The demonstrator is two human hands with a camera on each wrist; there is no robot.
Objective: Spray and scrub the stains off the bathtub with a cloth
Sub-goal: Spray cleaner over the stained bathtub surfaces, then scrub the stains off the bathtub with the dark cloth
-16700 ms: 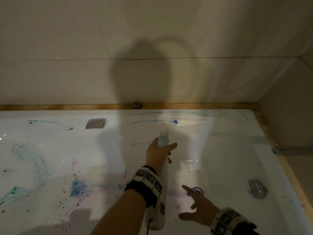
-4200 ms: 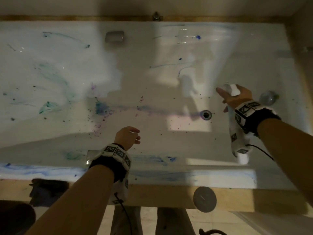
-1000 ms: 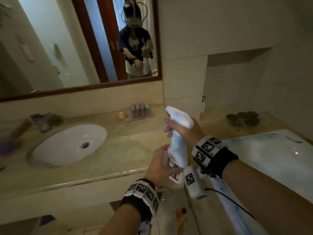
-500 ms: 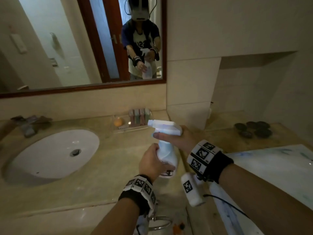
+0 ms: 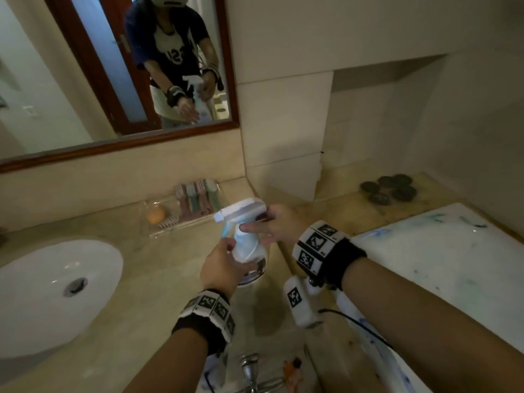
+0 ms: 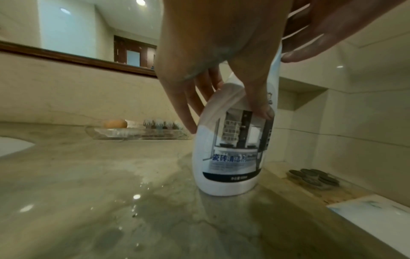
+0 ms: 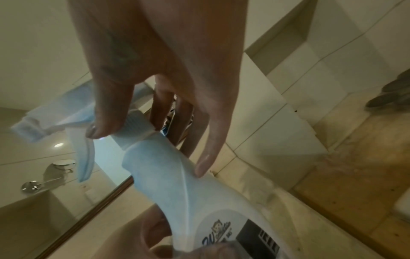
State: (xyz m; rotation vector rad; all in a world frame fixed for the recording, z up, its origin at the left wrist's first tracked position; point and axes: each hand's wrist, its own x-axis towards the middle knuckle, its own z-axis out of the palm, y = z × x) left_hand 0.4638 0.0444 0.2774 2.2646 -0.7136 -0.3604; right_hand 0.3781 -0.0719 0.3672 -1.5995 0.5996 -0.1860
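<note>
A white spray bottle (image 5: 246,245) with a pale blue trigger stands upright on the beige counter (image 5: 158,279), its base touching the stone in the left wrist view (image 6: 230,157). My left hand (image 5: 224,262) grips its body, thumb and fingers curled round the label (image 6: 226,121). My right hand (image 5: 266,225) pinches the ribbed neck just under the spray head (image 7: 133,126). The white bathtub (image 5: 425,251), smeared with blue and green stains, lies to the right. No cloth is in view.
A white sink (image 5: 42,293) is set into the counter at the left. A glass tray (image 5: 181,214) with an orange soap and small tubes sits behind the bottle. Several dark round discs (image 5: 391,191) lie on the ledge at the tub's head. A chrome tap (image 5: 252,375) is below.
Both hands have lowered the bottle from above the counter until its base rests on the stone. Both hands remain on it.
</note>
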